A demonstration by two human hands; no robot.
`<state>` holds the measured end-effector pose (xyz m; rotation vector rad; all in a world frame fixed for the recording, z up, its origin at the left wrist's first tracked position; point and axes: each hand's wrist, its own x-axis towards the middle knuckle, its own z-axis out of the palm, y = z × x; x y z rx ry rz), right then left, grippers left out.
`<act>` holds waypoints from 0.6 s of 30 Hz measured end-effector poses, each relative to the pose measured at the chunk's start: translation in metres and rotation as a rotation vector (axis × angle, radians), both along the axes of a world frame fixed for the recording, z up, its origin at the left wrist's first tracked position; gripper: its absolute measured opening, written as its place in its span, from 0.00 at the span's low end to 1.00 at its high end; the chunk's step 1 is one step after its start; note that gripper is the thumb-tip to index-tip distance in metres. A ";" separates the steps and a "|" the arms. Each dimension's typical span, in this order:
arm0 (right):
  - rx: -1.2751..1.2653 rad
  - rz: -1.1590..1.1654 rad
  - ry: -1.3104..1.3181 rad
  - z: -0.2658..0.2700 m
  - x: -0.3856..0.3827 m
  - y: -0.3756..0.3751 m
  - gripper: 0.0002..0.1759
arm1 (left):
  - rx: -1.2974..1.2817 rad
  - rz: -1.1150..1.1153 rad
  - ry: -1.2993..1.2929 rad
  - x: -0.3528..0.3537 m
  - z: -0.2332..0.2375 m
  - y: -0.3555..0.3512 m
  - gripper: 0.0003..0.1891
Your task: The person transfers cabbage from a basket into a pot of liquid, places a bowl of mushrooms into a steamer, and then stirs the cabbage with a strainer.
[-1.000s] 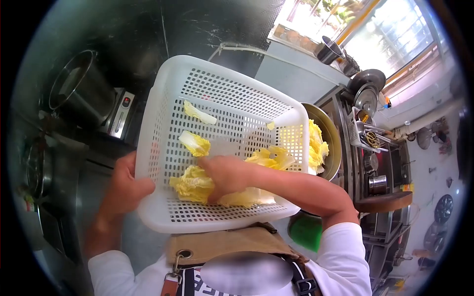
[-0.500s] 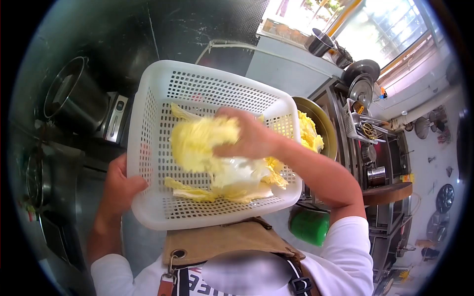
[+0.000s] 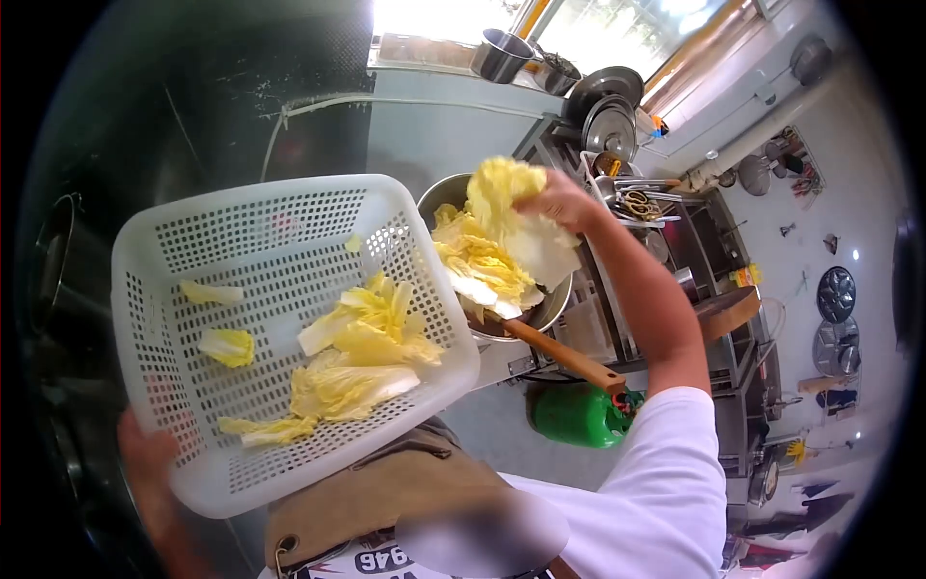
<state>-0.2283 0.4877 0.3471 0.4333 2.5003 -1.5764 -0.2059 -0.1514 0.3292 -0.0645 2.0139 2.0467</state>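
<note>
My left hand [image 3: 149, 454], partly blurred, grips the near left side of a white perforated plastic basket [image 3: 260, 227]. Several yellow-and-white napa cabbage leaves [image 3: 371, 328] lie inside it, mostly toward its right half, with small pieces at the left. To the basket's right stands a round metal pot [image 3: 561, 307], where more cabbage leaves [image 3: 482, 265] are heaped. Above that pot, my right hand [image 3: 558, 201] is closed on a bunch of napa cabbage leaves [image 3: 506, 193]. A wooden handle [image 3: 569, 357] sticks out over the pot's near rim.
Below the pot, a green gas cylinder [image 3: 574, 415] stands on the floor. A white rack of utensils [image 3: 627, 198] and metal lids [image 3: 610, 125] are beyond my right arm. A thick round wooden board [image 3: 728, 311] sits farther right. Saucepans [image 3: 502, 56] line the window ledge.
My right hand has carried cabbage leaves out of the basket to above the pot. The basket has shifted left and tilted in view, and more of the pot and its wooden handle shows.
</note>
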 end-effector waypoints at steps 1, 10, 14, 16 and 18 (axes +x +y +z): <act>0.039 -0.044 -0.108 -0.025 0.005 0.011 0.22 | 0.022 0.035 -0.016 0.003 -0.001 0.001 0.31; 0.539 0.054 -0.007 -0.052 0.029 0.011 0.48 | -0.472 -0.037 0.383 -0.021 0.108 0.071 0.29; 0.322 -0.020 0.109 -0.024 0.064 0.002 0.35 | -0.480 -0.289 0.543 -0.094 0.165 0.124 0.26; 0.272 -0.089 0.092 -0.015 0.102 -0.004 0.31 | -0.333 -0.348 0.625 -0.098 0.185 0.168 0.23; 0.228 -0.187 0.127 -0.024 0.142 -0.010 0.25 | -0.247 -0.427 0.691 -0.095 0.198 0.210 0.22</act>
